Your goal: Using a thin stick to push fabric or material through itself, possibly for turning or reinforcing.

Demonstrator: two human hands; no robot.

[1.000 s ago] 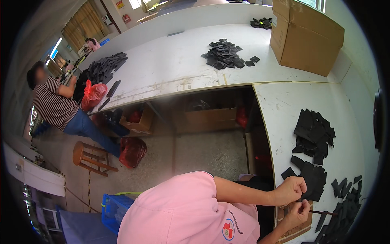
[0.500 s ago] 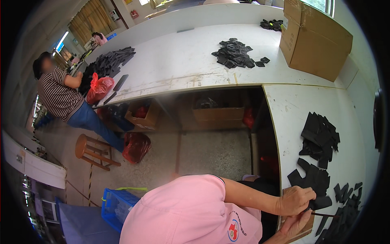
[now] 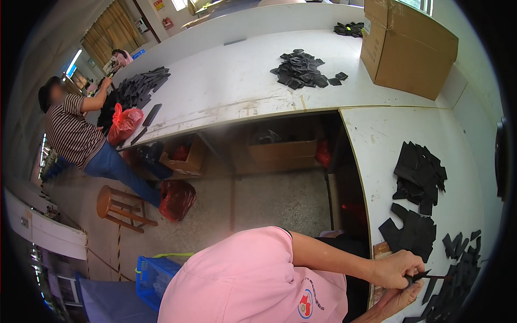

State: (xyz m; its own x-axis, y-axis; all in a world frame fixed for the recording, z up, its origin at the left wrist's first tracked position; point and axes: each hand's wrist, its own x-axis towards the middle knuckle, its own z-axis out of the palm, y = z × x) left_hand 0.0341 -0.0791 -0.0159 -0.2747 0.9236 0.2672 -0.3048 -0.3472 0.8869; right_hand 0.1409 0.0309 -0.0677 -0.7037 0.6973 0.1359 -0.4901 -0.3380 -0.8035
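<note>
Both hands meet at the near right edge of the white table. My left hand (image 3: 396,268) pinches a small black cloth piece (image 3: 413,279), bunched at the fingertips. Just below it, my right hand (image 3: 397,302) has its fingers curled against the same piece, palm partly turned up. A thin dark rod (image 3: 440,276) sticks out to the right from the cloth; its other end is hidden by the piece and fingers. Flat black cloth pieces (image 3: 413,234) lie right above my hands, and a pile of narrow black strips (image 3: 458,277) lies to their right.
Another black stack (image 3: 417,175) lies farther up the table (image 3: 371,142). Beyond are a heap of small black squares (image 3: 299,70) and a cardboard box (image 3: 412,51). At left, a person (image 3: 75,126) in a striped shirt stands by a wooden stool (image 3: 121,207). A blue basket (image 3: 148,280) is behind me.
My hands have moved slightly right with the black piece, which was flat and is now bunched around the rod's end. The person at left has raised an arm. The view has shifted slightly.
</note>
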